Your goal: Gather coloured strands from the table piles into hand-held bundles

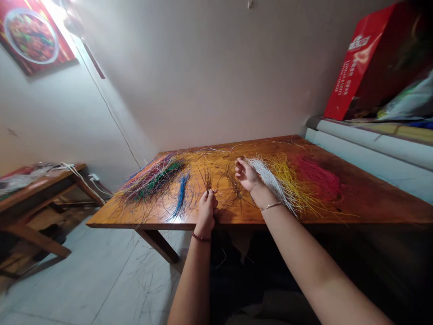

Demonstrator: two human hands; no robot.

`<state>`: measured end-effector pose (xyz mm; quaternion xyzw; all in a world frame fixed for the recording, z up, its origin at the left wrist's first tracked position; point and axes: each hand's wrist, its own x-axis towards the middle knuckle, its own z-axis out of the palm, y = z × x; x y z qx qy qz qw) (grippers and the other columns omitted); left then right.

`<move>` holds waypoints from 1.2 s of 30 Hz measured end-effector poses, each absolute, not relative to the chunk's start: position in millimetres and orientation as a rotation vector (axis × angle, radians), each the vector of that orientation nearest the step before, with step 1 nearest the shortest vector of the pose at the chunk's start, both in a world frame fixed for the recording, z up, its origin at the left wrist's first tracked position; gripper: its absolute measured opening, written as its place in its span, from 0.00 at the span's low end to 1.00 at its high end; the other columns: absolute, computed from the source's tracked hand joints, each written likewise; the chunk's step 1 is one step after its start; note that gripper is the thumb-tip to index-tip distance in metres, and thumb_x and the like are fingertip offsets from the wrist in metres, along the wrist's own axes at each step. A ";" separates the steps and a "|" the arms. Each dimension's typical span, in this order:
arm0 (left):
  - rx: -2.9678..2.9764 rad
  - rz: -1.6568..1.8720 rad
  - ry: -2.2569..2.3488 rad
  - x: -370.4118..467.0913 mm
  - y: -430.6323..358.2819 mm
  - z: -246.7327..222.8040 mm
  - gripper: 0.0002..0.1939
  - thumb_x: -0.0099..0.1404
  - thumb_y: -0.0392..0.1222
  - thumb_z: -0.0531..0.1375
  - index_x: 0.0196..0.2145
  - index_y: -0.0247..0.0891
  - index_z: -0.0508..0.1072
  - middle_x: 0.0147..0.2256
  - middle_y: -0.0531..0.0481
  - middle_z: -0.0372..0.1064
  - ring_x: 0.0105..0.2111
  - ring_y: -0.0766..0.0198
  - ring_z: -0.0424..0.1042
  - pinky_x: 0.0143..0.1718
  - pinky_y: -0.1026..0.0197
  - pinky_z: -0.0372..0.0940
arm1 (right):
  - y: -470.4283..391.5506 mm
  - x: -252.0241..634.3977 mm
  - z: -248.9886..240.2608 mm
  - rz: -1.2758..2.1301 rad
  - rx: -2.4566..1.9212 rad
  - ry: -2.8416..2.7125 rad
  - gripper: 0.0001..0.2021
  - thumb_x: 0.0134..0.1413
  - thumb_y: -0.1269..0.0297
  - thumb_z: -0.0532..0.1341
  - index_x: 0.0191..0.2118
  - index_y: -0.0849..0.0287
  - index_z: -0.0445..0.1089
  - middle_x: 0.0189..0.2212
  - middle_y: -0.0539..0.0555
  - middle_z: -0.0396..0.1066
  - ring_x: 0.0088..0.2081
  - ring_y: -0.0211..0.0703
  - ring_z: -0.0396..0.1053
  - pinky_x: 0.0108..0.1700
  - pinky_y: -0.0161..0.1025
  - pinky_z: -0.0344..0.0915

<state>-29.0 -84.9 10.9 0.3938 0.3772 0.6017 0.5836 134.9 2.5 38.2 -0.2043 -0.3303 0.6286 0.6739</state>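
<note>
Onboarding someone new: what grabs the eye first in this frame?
Fans of thin coloured strands sorted across the orange-brown wooden table: red pile, yellow pile, white pile at right, mixed bundle at left. In the middle, the left hand pinches a dark brown strand tuft.

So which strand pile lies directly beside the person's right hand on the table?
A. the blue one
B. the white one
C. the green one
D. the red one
B: the right hand hovers at the edge of the white strands, with the yellow strands and then the red strands farther right, while the blue strands lie left of the left hand.
</note>
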 end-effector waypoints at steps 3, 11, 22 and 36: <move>0.923 1.402 0.896 -28.5 -84.8 10.5 0.19 0.53 0.54 0.60 0.32 0.37 0.63 0.20 0.61 0.40 0.16 0.77 0.41 0.13 0.73 0.37 | 0.3 131.3 38.4 1.431 -0.490 -0.792 0.14 0.39 0.59 0.67 0.31 0.57 0.65 0.28 0.45 0.64 0.22 0.27 0.58 0.19 0.25 0.53; 0.975 1.423 0.893 -28.9 -84.7 8.4 0.18 0.54 0.54 0.60 0.32 0.37 0.63 0.20 0.61 0.41 0.16 0.76 0.42 0.13 0.73 0.38 | -16.4 112.7 35.6 1.554 -0.731 -1.459 0.16 0.40 0.60 0.67 0.37 0.58 0.71 0.33 0.52 0.69 0.27 0.30 0.64 0.26 0.26 0.59; 0.869 1.459 0.815 -30.8 -81.0 9.0 0.18 0.52 0.52 0.62 0.30 0.36 0.63 0.18 0.61 0.43 0.15 0.77 0.42 0.13 0.72 0.36 | -14.8 114.9 31.7 1.652 -0.579 -1.830 0.23 0.43 0.61 0.66 0.48 0.57 0.69 0.45 0.57 0.68 0.39 0.38 0.68 0.30 0.27 0.63; 0.932 1.424 0.817 -28.4 -84.2 7.6 0.16 0.54 0.52 0.60 0.32 0.37 0.63 0.19 0.61 0.42 0.15 0.76 0.42 0.13 0.73 0.36 | -8.7 108.5 28.8 1.508 -0.599 -1.377 0.18 0.39 0.56 0.68 0.39 0.59 0.74 0.35 0.54 0.72 0.27 0.31 0.67 0.27 0.27 0.63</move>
